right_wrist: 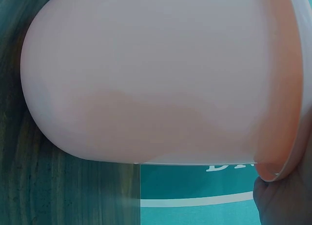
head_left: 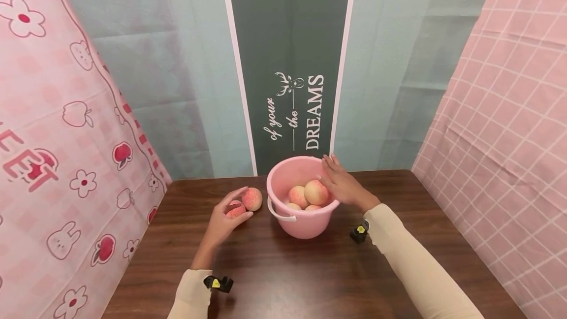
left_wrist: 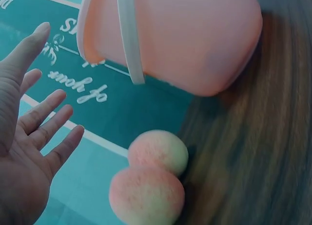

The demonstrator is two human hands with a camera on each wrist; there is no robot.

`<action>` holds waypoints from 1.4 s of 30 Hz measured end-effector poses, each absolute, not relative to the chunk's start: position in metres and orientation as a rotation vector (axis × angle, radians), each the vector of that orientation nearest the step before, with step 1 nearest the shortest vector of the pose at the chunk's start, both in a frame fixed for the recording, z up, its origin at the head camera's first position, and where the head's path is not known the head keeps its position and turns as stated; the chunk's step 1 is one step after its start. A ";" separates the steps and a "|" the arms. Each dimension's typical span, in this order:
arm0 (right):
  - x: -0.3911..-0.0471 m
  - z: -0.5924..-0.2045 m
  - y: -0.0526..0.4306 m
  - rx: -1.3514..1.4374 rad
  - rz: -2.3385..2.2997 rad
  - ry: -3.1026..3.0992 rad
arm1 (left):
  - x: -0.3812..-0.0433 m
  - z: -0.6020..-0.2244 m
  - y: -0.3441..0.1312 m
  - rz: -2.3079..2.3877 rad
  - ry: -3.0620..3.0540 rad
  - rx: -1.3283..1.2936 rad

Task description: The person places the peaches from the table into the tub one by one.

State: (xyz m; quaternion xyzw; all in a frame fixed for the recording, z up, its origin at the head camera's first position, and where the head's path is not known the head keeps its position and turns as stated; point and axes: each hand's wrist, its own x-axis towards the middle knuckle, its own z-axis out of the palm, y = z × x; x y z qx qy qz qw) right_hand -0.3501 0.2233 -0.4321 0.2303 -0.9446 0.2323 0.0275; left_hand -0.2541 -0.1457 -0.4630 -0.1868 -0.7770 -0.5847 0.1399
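Observation:
A pink bucket (head_left: 305,223) with a white handle (head_left: 282,214) stands upright on the table and holds several peaches (head_left: 316,192). My right hand (head_left: 343,183) holds the bucket's right rim, thumb over the inner side and the other fingers along the rim. In the right wrist view the bucket wall (right_wrist: 146,78) fills most of the picture and hides much of that hand. Left of the bucket, two peaches (left_wrist: 146,195) lie side by side on the wood. Beside them my left hand (left_wrist: 34,132) is spread, its palm apart from both fruits.
The dark wooden table (head_left: 283,279) ends at a hanging green and grey-blue cloth (head_left: 288,38) with white lettering. Patterned pink cloth (head_left: 84,151) borders the left side, and a pink checked cloth (head_left: 509,137) the right. Each wrist bears a small black mount (head_left: 218,283).

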 end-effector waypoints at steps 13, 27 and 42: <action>-0.349 -0.433 0.223 0.686 0.745 -2.929 | -0.286 -0.519 -0.171 -1.651 -2.226 -0.480; -0.351 -0.432 0.222 0.726 0.653 -2.912 | -0.283 -0.520 -0.175 -1.646 -2.365 -0.369; -0.352 -0.434 0.222 0.748 0.626 -2.890 | -0.287 -0.526 -0.187 -1.694 -2.372 -0.375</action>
